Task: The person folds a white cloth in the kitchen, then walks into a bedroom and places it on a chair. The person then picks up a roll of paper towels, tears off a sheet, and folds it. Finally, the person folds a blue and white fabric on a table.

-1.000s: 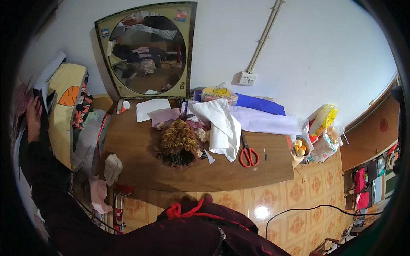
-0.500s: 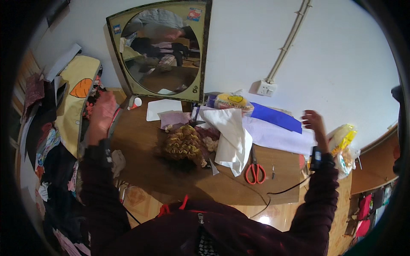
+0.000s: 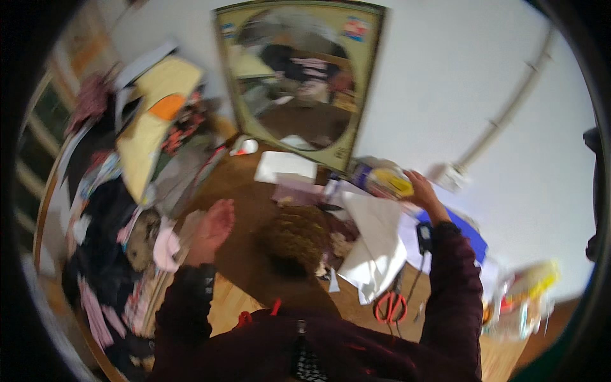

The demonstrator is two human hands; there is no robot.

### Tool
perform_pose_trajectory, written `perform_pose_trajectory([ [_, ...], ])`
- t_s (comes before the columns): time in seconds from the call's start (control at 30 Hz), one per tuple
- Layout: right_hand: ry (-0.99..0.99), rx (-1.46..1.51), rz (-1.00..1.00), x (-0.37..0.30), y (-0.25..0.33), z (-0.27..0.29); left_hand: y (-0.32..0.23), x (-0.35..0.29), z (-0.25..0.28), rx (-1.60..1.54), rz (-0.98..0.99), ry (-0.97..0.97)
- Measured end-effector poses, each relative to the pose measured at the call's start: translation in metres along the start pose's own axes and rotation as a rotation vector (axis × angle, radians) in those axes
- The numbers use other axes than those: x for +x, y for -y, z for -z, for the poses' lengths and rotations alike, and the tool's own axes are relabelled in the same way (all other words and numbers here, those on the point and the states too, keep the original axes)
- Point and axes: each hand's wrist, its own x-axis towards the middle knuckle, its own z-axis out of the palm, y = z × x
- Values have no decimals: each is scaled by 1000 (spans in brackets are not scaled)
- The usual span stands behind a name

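Note:
My left hand (image 3: 214,227) hovers over the left side of the brown table (image 3: 235,261), its palm bare and fingers loosely stretched. At the far right, my right hand (image 3: 423,193) has its fingers apart beside a clear package with yellow on it (image 3: 389,183); whether it touches the package I cannot tell. Between my hands lies a gathered golden-brown fabric piece (image 3: 294,232), its near side in dark shadow. A large white sheet (image 3: 372,239) is to its right. Closer to me are scissors with red handles (image 3: 390,307), partly next to a dark cable.
A framed mirror (image 3: 366,95) leans on the wall behind the table. White paper (image 3: 286,167) and a mauve piece (image 3: 298,193) lie before it. Clothes (image 3: 114,204) heap up at the left. A blue sheet (image 3: 468,235) and plastic bags (image 3: 522,299) are at the right.
My right hand has moved left to beside the yellow package. My left hand has come away from the clothes, nearer to me. The whole view has turned, and it is blurred.

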Motion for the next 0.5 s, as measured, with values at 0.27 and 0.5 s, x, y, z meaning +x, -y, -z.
perform_pose_trajectory([
  [0.27, 222, -70, -210, 19, 22, -29, 24, -19, 39, -21, -37, -179],
  [0.5, 339, -28, -212, 16, 8, -28, 28, -36, 51, -50, -59, -203],
])
